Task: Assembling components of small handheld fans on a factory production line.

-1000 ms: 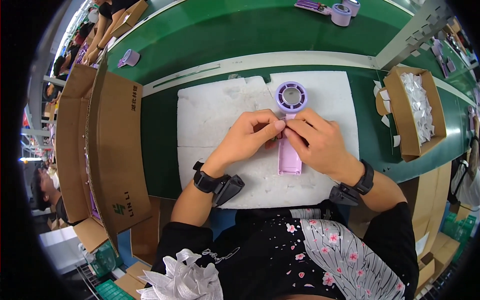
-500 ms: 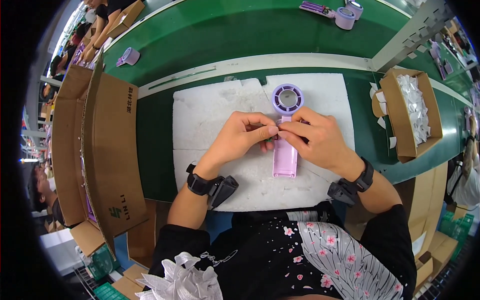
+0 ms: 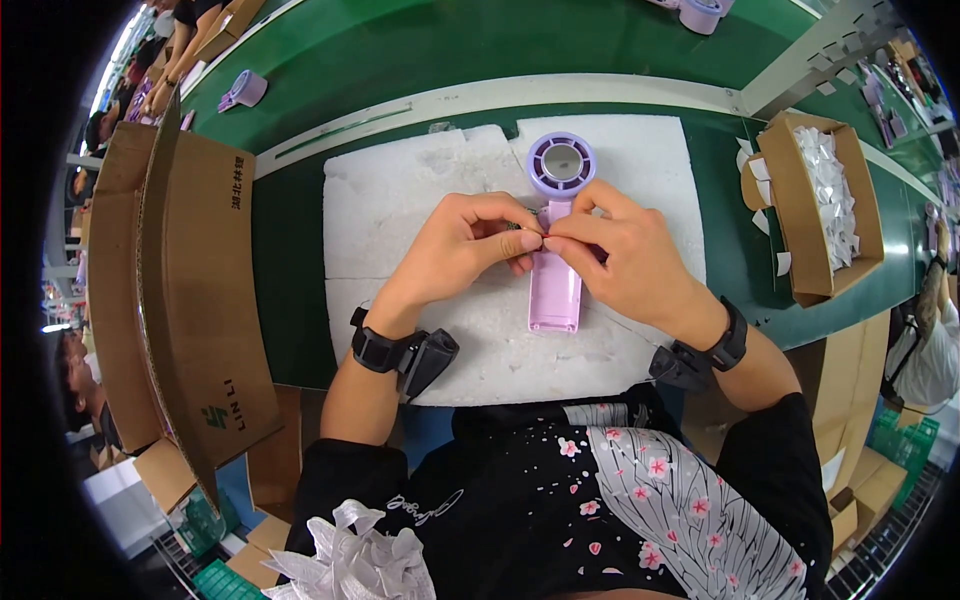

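Observation:
A handheld fan (image 3: pixel 556 295) lies on a white foam board (image 3: pixel 400 165), its round lilac head (image 3: pixel 562 140) away from me and its open pink handle shell toward me. Above the top of the handle, my left hand (image 3: pixel 470 245) and my right hand (image 3: pixel 625 245) meet with thumbs and forefingers pinched. Between the fingertips shows a bit of thin reddish wire, mostly hidden. A small green part peeks out behind the left fingers, too covered to make out.
A large cardboard box (image 3: pixel 205 290) stands at the left. At the right, a carton (image 3: pixel 820 240) holds white slips. Beyond a pale rail (image 3: pixel 440 100), a green belt (image 3: pixel 450 50) carries more fan parts (image 3: pixel 245 88). A metal post (image 3: pixel 800 60) rises at the far right. Other people work nearby.
The view has shifted, so the bench sits higher in the picture. My hands stay pinched together over the handle, with only slight finger movement. Fan parts on the belt have moved leftward.

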Available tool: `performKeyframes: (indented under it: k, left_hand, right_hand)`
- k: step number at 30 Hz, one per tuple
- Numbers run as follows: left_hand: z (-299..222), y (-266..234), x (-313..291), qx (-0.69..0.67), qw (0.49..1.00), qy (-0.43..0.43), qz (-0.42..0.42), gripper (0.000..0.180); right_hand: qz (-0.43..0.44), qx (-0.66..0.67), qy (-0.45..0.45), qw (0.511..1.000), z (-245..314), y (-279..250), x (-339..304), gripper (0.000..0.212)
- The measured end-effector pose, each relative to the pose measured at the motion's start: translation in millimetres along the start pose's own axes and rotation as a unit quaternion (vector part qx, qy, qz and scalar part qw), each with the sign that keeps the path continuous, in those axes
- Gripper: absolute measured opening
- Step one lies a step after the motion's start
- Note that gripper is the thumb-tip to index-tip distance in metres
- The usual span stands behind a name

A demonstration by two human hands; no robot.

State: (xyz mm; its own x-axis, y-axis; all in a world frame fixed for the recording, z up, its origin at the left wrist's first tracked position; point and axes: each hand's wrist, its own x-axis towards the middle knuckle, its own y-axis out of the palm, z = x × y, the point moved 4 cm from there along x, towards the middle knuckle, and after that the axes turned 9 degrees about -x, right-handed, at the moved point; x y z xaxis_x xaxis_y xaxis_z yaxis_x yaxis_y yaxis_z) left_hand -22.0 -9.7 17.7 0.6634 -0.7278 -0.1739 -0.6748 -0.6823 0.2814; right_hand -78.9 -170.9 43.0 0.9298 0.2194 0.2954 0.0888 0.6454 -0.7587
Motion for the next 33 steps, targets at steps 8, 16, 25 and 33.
performKeyframes:
  k: [8,16,25,33]
  left_hand:
    - [-8.0,-2.1,-3.8,0.058,0.996,-0.063,-0.007,0.029]
    - [-7.6,-1.5,-2.9,0.029,0.996,-0.077,-0.022,0.034]
    - [-3.6,-6.7,-0.5,0.026,0.998,-0.037,-0.032,0.037]
    - [-6.7,-3.2,-0.1,-0.014,0.999,-0.001,-0.039,0.038]
  right_hand:
    - [0.014,0.02,-0.071,0.997,-4.4,-3.2,4.7,0.009]
    - [0.025,-0.011,-0.078,0.997,-2.0,-4.8,3.2,0.009]
    - [0.045,0.003,-0.066,0.997,-1.9,-4.6,4.3,0.007]
    - [0.049,-0.003,-0.065,0.997,-1.8,-6.6,4.6,0.007]
